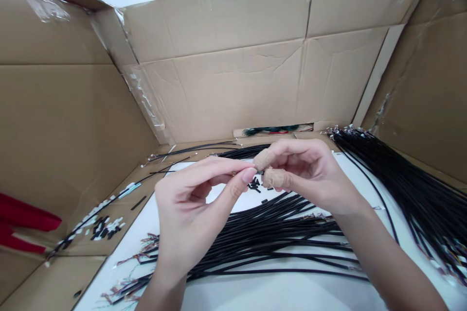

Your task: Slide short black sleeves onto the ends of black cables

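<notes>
We raise both palms inward; our left hand (189, 204) and right hand (310, 170) pinch one tiny black plastic piece (260, 172) between narrowed fingertips above the black cable bundle (262, 233).

No text, label, brand, number or sign can be read anywhere in the view. The cardboard walls (233, 87) across the upper frame are plain, and the black cables (277, 233) at the lower centre bear no legible print.

Bright, even overhead light, soft shadows, sharp centre (wide-lens bending and slight blur toward the edges).
</notes>
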The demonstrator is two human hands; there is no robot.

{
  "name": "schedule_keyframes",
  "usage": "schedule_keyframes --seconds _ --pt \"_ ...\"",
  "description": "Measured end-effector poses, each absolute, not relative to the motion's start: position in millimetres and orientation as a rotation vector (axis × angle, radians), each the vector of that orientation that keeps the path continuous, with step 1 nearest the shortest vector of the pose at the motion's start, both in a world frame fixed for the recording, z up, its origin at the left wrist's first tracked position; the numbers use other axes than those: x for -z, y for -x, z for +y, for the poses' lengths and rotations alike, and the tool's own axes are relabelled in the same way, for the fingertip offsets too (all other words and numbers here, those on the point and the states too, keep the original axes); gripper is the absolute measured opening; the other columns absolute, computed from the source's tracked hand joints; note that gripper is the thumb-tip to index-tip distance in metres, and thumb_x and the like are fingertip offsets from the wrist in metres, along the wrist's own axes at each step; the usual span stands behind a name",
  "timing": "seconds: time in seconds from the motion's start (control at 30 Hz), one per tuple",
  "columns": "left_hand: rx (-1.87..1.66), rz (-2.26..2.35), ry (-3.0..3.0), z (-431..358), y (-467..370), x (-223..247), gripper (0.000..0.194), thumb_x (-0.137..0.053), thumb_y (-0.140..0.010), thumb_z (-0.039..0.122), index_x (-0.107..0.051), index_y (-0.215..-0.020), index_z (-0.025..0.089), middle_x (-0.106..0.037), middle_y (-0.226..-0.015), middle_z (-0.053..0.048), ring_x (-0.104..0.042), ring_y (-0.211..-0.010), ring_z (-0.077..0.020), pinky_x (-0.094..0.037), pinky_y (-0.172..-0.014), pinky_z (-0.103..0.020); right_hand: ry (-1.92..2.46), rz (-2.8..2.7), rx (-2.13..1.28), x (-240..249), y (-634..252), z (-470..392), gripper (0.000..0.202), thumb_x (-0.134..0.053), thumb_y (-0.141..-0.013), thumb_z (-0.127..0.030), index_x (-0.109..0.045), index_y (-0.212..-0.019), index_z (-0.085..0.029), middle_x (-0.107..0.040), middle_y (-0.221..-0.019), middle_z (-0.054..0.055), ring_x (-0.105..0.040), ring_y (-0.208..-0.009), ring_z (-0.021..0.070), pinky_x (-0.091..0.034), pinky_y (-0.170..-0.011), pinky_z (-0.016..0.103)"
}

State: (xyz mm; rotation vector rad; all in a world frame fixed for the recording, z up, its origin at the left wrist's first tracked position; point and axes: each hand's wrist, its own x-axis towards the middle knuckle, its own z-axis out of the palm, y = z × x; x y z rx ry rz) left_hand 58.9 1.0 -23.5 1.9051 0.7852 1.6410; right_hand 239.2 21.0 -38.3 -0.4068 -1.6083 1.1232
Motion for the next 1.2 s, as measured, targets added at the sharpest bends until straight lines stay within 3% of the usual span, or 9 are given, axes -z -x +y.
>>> schedule_keyframes --seconds 0.17,0.37,0.47,0.6,0.8,0.97,1.2 --pt "-1.568 0.851 -1.943 -1 -56 21 0.020 -0.075 -0.078 0.009 -0.078 -0.077 0.029 -0.074 -0.069 0.010 -0.066 -0.057 -0.0030 -0.055 -0.056 -0.006 0.460 -1.591 -1.114 38 -242 12 0.003 -0.069 -0.088 -0.018 -0.072 -0.086 -0.018 -0.068 -0.079 -0.001 -0.060 -0.071 0.0061 -0.051 -0.065 0.016" --pt "-1.358 0.807 -1.810 2 -57 19 0.018 -0.073 -0.078 0.009 -0.078 -0.074 0.026 -0.072 -0.064 0.008 -0.065 -0.054 -0.0039 -0.055 -0.053 -0.006 0.524 -1.627 -1.087 38 -241 7 0.008 -0.072 -0.083 -0.012 -0.071 -0.086 -0.019 -0.071 -0.077 -0.001 -0.061 -0.066 0.0082 -0.048 -0.058 0.019" --pt "-1.282 0.781 -1.732 5 -57 19 0.016 -0.073 -0.080 0.011 -0.077 -0.075 0.025 -0.072 -0.064 0.006 -0.066 -0.055 -0.0046 -0.055 -0.054 -0.007 0.550 -1.663 -0.914 37 -241 6 0.010 -0.072 -0.082 -0.009 -0.072 -0.083 -0.019 -0.072 -0.078 -0.002 -0.062 -0.067 0.0076 -0.048 -0.058 0.018" --pt "-1.222 0.759 -1.692 8 -57 20 0.013 -0.073 -0.081 0.011 -0.077 -0.075 0.022 -0.072 -0.064 0.003 -0.068 -0.059 -0.0081 -0.059 -0.058 -0.011 0.631 -1.748 -0.587 39 -242 5 0.012 -0.064 -0.088 -0.010 -0.070 -0.084 -0.019 -0.067 -0.073 -0.003 -0.053 -0.061 0.0073 -0.038 -0.048 0.020" --pt "-1.344 0.753 -1.871 1 -57 23 0.020 -0.073 -0.078 0.007 -0.077 -0.080 0.026 -0.074 -0.069 0.004 -0.070 -0.060 -0.0084 -0.059 -0.059 -0.012 0.651 -1.768 -0.435 44 -242 -1 0.013 -0.057 -0.090 -0.010 -0.062 -0.083 -0.020 -0.056 -0.068 -0.005 -0.041 -0.056 0.0062 -0.031 -0.044 0.019" --pt "-1.534 0.705 -2.348 -3 -57 26 0.042 -0.075 -0.072 -0.001 -0.076 -0.098 0.031 -0.078 -0.086 0.005 -0.073 -0.074 -0.0114 -0.061 -0.072 -0.017 0.679 -1.706 -0.617 41 -243 -8 0.013 -0.059 -0.092 -0.015 -0.058 -0.079 -0.020 -0.054 -0.067 -0.005 -0.047 -0.058 0.0056 -0.037 -0.048 0.017" --pt "-1.449 0.590 -2.499 -1 -55 20 0.025 -0.062 -0.090 0.020 -0.079 -0.095 0.038 -0.078 -0.089 0.003 -0.074 -0.076 -0.0175 -0.063 -0.076 -0.027 0.629 -1.616 -0.982 36 -248 -13 0.012 -0.068 -0.087 -0.018 -0.060 -0.077 -0.018 -0.056 -0.068 -0.004 -0.050 -0.061 0.0048 -0.043 -0.053 0.013"
